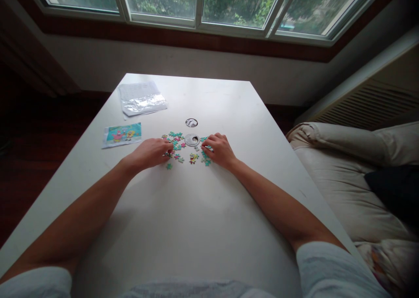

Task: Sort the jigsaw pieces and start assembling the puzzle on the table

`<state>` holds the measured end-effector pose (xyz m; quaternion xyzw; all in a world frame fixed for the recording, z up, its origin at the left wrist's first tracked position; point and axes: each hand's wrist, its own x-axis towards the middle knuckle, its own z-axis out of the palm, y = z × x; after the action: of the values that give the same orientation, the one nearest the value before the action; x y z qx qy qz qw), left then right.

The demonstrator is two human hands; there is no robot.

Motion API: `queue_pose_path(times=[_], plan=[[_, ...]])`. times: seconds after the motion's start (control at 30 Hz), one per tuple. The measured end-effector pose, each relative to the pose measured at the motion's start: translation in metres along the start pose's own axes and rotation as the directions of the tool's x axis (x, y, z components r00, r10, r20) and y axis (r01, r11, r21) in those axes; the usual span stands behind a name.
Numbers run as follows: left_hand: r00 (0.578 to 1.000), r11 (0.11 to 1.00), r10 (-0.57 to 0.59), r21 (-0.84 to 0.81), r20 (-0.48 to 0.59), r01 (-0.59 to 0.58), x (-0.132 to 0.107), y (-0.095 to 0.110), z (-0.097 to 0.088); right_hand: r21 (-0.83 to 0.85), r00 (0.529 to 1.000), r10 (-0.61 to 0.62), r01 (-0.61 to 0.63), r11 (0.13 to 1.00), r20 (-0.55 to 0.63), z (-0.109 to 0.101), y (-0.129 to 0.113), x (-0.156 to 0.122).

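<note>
Several small teal, pink and yellow jigsaw pieces point(178, 146) lie scattered on the white table point(196, 210). My left hand point(151, 153) rests palm down at the left edge of the scatter, fingertips touching pieces near the middle. My right hand point(218, 149) rests at the right edge, fingers curled over a few pieces; whether it grips one is unclear. Between the hands sits a round silver tin point(192, 139), and its lid point(191, 122) lies just behind it.
A colourful cartoon picture card point(121, 135) lies left of the pieces. A clear plastic bag over white paper point(142, 98) sits at the far left of the table. A cream sofa with a dark cushion point(360, 176) stands to the right. Windows run along the far wall.
</note>
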<state>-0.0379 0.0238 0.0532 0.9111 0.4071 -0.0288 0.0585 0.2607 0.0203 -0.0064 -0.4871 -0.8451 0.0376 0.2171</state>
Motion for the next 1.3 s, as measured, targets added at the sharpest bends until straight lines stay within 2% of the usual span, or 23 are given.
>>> queue_pose_path(times=[0.5, 0.83, 1.0, 1.13, 1.2, 1.3], plan=[[0.999, 1.000, 0.025, 0.005, 0.023, -0.025, -0.001, 0.005, -0.004, 0.000, 1.000, -0.014, 0.014, 1.000, -0.010, 0.003, 0.001, 0.000], [0.996, 0.996, 0.084, -0.041, -0.015, -0.085, 0.003, 0.004, 0.008, 0.023, 1.000, -0.023, 0.024, 0.999, -0.016, 0.004, 0.000, 0.000], [0.997, 0.990, 0.078, -0.119, -0.013, -0.079, 0.003, 0.004, 0.004, 0.043, 0.999, -0.043, 0.044, 0.998, -0.021, 0.003, -0.001, -0.001], [0.996, 0.971, 0.082, -0.224, -0.027, -0.086, 0.004, 0.007, 0.002, 0.071, 0.993, -0.116, 0.114, 0.991, 0.015, 0.001, -0.004, -0.002], [0.995, 0.958, 0.043, -0.281, -0.087, -0.066, 0.007, 0.012, 0.005, 0.085, 0.989, -0.145, 0.142, 0.986, 0.025, 0.001, -0.006, -0.002], [0.975, 0.924, -0.105, -0.382, -0.196, 0.023, 0.015, 0.024, 0.015, 0.093, 0.988, -0.154, 0.151, 0.984, 0.024, 0.002, -0.007, -0.002]])
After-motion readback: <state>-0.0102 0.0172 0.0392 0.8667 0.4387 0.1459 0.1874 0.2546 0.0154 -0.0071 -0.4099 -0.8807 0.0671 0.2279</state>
